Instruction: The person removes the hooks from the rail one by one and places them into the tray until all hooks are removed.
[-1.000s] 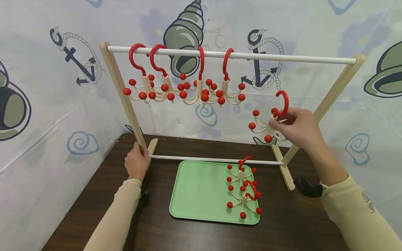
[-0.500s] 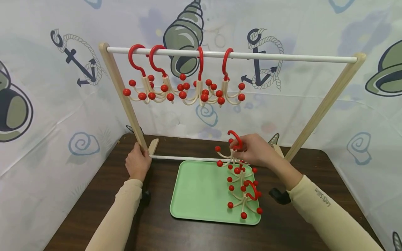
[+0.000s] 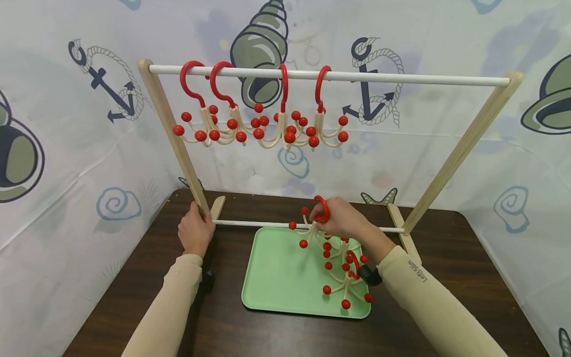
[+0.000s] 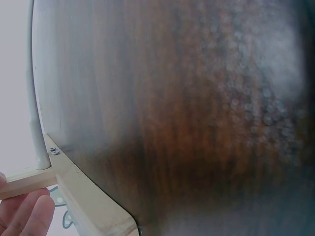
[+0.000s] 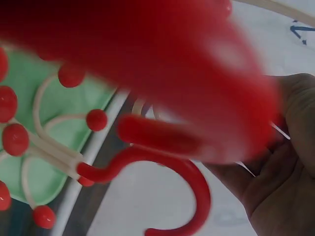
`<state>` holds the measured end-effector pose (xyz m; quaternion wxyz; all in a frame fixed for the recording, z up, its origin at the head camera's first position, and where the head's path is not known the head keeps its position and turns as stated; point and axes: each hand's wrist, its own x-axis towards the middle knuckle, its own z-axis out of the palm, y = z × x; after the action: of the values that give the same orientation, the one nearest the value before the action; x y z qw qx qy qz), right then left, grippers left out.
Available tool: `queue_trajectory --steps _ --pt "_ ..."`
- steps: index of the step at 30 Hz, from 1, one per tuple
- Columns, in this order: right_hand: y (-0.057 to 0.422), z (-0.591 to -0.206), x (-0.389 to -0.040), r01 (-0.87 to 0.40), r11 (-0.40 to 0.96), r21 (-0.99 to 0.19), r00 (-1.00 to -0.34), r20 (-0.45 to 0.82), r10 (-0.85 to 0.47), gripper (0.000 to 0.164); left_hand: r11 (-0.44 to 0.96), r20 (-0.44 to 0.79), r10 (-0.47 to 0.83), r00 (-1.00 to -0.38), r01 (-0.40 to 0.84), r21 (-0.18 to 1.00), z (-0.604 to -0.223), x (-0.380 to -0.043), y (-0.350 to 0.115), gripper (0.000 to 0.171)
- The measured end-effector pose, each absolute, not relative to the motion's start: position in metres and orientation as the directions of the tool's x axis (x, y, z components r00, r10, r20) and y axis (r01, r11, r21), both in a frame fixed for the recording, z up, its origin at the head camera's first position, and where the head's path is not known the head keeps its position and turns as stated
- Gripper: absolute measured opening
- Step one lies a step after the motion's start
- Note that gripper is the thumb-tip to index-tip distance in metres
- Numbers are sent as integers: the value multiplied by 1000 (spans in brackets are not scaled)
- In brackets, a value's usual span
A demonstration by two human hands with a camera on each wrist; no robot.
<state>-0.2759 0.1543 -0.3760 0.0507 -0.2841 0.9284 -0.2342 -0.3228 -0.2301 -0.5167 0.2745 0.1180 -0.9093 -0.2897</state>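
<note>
My left hand point(image 3: 196, 230) grips the base of the rack's left wooden upright point(image 3: 171, 124); in the left wrist view its fingers point(image 4: 37, 216) wrap under the wood. Over the back of the green tray point(image 3: 276, 277), my right hand point(image 3: 345, 218) pinches a multi-arm hanger point(image 3: 314, 227) with a red hook and red ball tips, just below its hook. Two similar hangers lie on the tray's right side: a front one point(image 3: 348, 281) and a back one point(image 3: 342, 246) partly covered by the held hanger and hand. Several more hangers point(image 3: 282, 124) hang from the white top rod point(image 3: 401, 78).
The right upright point(image 3: 464, 153) and its wooden foot point(image 3: 403, 235) stand right of the tray. A low white crossbar point(image 3: 241, 223) runs behind the tray. The brown table point(image 3: 267, 337) meets a patterned sheet point(image 3: 446, 163) at the back.
My right hand has come from the right upright down and left to the tray's back, carrying the hanger tilted. My left hand stays on the left upright.
</note>
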Motion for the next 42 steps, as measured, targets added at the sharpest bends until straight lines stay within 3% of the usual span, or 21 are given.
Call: queue_trajectory --steps 11,20,31,42 --pt "156 -399 -277 -461 775 -432 -847 -47 -530 12 804 436 -380 -816 -59 592 -516 -323 -230 27" --pt "157 -408 -274 -509 815 -277 -845 -22 -535 4 803 438 -378 -815 -54 593 -518 -323 -229 27" --pt "162 -411 -272 -538 831 -141 -835 -48 -549 7 807 439 -373 -817 -52 588 -516 -324 -227 28" --pt "166 -399 -267 -515 854 -77 -842 -142 -520 23 802 422 -383 -822 -70 593 -518 -324 -230 29"
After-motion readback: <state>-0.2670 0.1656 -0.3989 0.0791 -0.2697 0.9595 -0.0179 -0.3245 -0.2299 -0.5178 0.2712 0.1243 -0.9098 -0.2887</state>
